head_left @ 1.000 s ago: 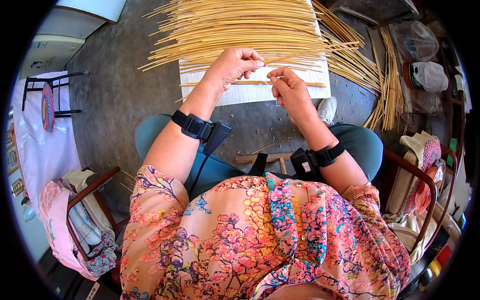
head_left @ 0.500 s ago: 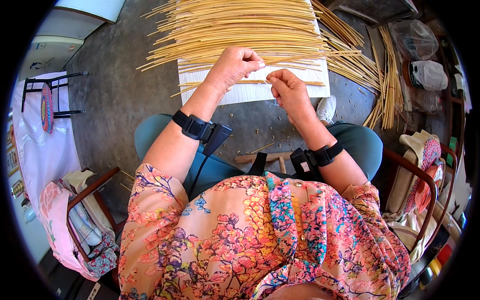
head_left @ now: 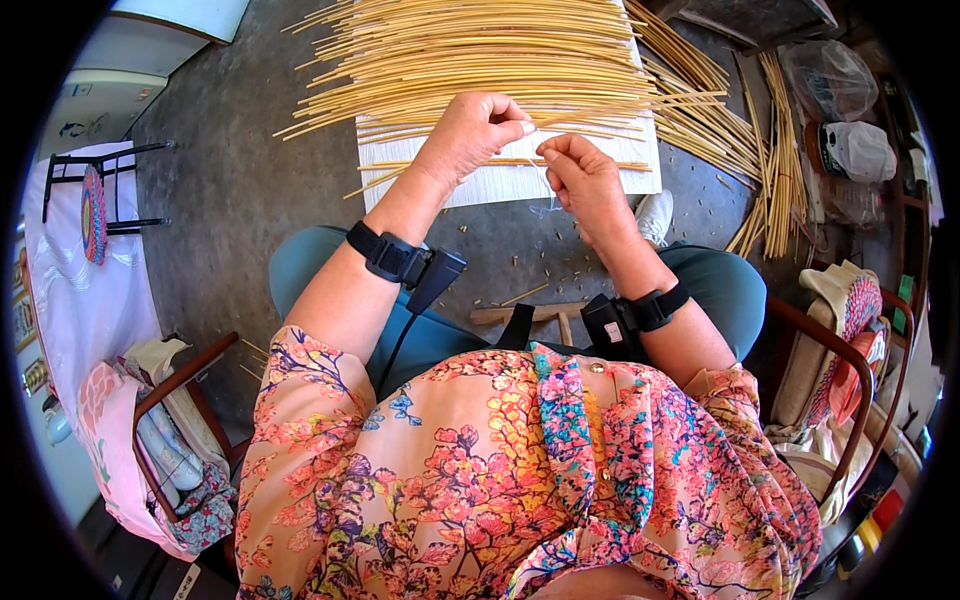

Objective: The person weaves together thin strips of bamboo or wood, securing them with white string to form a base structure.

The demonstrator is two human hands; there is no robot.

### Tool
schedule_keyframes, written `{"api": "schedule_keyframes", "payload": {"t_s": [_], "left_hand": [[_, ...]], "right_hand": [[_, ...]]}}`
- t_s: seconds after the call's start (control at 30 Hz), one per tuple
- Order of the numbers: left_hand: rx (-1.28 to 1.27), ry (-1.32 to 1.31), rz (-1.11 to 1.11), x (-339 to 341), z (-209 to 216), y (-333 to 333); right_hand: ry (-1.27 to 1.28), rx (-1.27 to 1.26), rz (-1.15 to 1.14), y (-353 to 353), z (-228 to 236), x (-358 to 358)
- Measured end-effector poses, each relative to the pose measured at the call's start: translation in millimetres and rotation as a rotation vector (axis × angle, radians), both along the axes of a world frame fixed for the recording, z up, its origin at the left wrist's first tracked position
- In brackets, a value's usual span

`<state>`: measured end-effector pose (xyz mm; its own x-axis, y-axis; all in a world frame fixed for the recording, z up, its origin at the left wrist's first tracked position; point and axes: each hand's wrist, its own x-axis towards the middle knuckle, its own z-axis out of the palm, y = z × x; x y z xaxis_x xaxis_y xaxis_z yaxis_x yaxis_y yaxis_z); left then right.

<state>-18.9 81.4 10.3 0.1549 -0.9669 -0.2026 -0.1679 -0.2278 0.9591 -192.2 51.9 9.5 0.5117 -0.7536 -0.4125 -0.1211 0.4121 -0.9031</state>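
The left hand [head_left: 470, 135] and right hand [head_left: 580, 175] meet over the white board [head_left: 500, 180], each pinching closed on a fine pale thread [head_left: 548, 190], stretched between them just above a single straw [head_left: 480, 163]. It looks like tying or binding; next calls for steady tension. At twelve o'clock lies the straw pile [head_left: 470, 50]; at two o'clock, two knotted plastic bags [head_left: 850, 150], clear and whitish.

The heap of yellow reed sticks [head_left: 480, 60] runs off the top edge. Whatever the left hand [head_left: 470, 135] and right hand [head_left: 585, 180] pinch — a thin thread [head_left: 548, 190], perhaps — is too fine to tell. The white board [head_left: 520, 180] lies partly hidden under the sticks.
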Motion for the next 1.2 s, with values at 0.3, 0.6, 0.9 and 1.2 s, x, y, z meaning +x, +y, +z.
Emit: {"api": "schedule_keyframes", "payload": {"t_s": [0.3, 0.6, 0.9, 1.2], "left_hand": [[-0.042, -0.016, -0.003, -2.5, 5.7, 2.3], [0.004, 0.054, -0.060, -7.7, 7.4, 3.3], [-0.098, -0.018, -0.064, -11.5, 7.1, 4.5], [-0.245, 0.018, -0.014, -12.4, 11.4, 2.1]], "right_hand": [[-0.019, 0.012, 0.006, 0.5, 0.0, -0.6], [-0.040, 0.018, 0.003, -2.2, 4.7, -1.6], [-0.115, 0.135, -0.085, -10.9, 7.0, -0.1], [-0.186, -0.074, -0.092, -10.8, 12.5, 4.1]]}}
